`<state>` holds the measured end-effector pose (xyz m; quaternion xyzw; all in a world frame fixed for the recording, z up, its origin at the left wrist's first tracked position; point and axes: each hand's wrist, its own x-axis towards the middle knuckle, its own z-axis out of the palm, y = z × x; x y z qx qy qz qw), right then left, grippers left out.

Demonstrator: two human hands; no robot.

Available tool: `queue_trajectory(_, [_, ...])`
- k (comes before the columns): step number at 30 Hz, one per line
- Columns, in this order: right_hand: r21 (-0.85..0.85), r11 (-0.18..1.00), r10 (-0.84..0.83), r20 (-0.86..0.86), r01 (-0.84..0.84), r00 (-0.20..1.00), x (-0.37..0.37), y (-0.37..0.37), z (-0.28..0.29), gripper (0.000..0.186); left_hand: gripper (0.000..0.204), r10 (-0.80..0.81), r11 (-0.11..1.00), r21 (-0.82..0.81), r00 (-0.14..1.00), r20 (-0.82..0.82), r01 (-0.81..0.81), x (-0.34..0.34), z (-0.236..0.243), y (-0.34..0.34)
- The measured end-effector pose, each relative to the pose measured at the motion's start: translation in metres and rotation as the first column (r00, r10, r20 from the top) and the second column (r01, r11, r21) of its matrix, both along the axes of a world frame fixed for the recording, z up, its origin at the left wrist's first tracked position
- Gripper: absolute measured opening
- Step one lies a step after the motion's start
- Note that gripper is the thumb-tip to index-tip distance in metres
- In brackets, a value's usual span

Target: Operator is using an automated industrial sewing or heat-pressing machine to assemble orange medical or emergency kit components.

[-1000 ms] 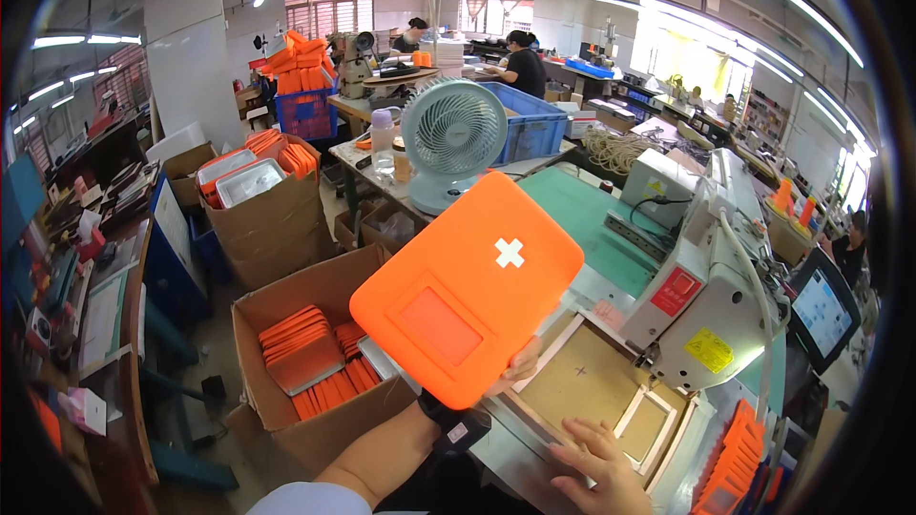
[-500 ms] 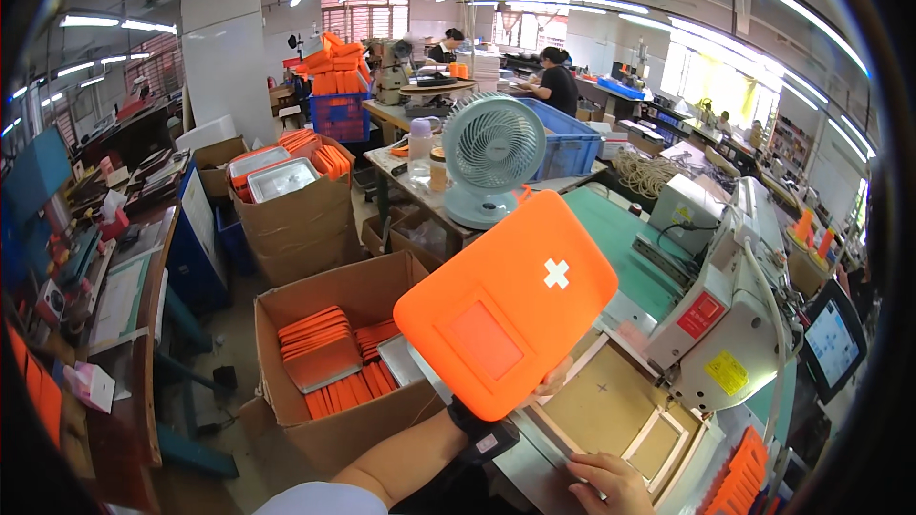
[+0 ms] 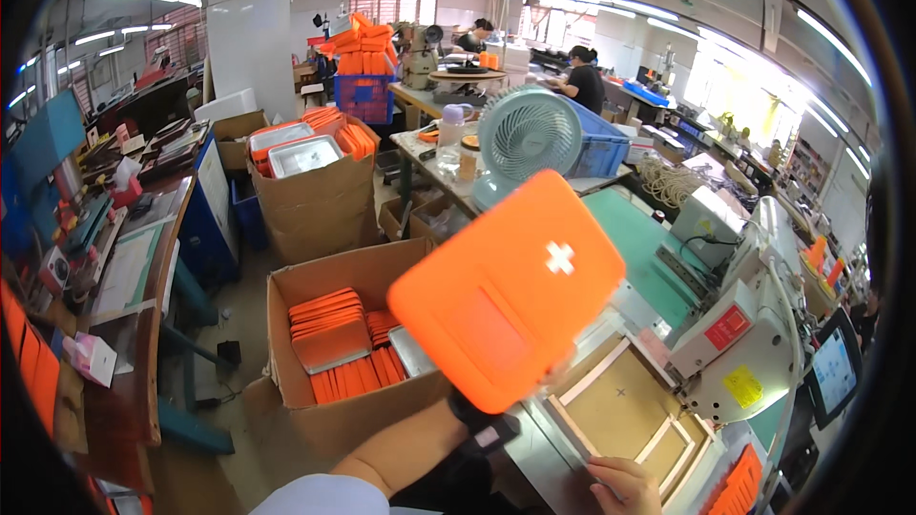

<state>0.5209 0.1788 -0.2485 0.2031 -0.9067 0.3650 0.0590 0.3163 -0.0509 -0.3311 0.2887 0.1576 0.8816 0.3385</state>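
Observation:
My left hand (image 3: pixel 561 370) grips an orange first-aid case (image 3: pixel 506 291) and holds it up in front of me. A white cross marks its upper right, and a recessed rectangular window lies lower down. Most of that hand is hidden behind the case; a few fingertips show at its lower right edge. My right hand (image 3: pixel 630 488) is at the near edge of a wooden frame jig (image 3: pixel 611 401), with fingers stretched out and thumb apart, holding nothing. The jig lies on the machine's bed, with a smaller wooden frame inside it.
A sewing machine (image 3: pixel 749 362) with a touch screen (image 3: pixel 832 367) stands to the right. A carton (image 3: pixel 353 410) of orange cases is at the left, another carton (image 3: pixel 320 205) behind it. A fan (image 3: pixel 528 138) stands beyond the case. Orange pieces (image 3: pixel 739 486) lie lower right. Two people work far back.
The view has swung left, so the surroundings sit farther right. The case stays raised in my left hand, and my right hand remains by the wooden jig.

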Motion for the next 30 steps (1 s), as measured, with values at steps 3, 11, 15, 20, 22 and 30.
queue_trajectory(3, [0.023, 0.999, -0.044, 0.012, 0.044, 0.999, 0.006, 0.002, -0.001, 0.025, 0.028, 0.062, 0.997, -0.055, 0.994, 0.085, -0.057, -0.028, -0.018, -0.082])
queue_trajectory(11, [0.048, 0.998, -0.039, 0.049, 0.037, 0.998, -0.001, -0.012, 0.02, 0.025, 0.019, 0.906, -0.279, -0.526, -0.038, -0.422, -0.804, -0.009, -0.067, -0.302])
queue_trajectory(15, [-0.001, 0.999, -0.033, 0.096, 0.033, 0.995, -0.008, -0.012, 0.018, 0.024, 0.027, 0.852, -0.503, -0.753, -0.1, -0.513, -0.425, -0.003, -0.215, -0.398])
queue_trajectory(20, [-0.016, 0.997, -0.069, 0.139, 0.072, 0.988, -0.012, -0.012, 0.018, 0.022, 0.052, 0.788, -0.547, -0.69, -0.014, -0.616, -0.474, -0.012, -0.248, -0.35])
queue_trajectory(22, [-0.02, 0.997, -0.07, 0.139, 0.073, 0.988, -0.012, -0.009, 0.014, 0.023, 0.063, 0.612, -0.715, -0.63, 0.166, -0.773, -0.303, -0.019, -0.226, -0.316])
queue_trajectory(30, [-0.004, 0.999, -0.047, 0.169, 0.048, 0.985, -0.011, -0.004, 0.012, 0.024, 0.114, 0.748, -0.386, -0.843, 0.408, -0.524, -0.375, -0.082, -0.207, -0.256])
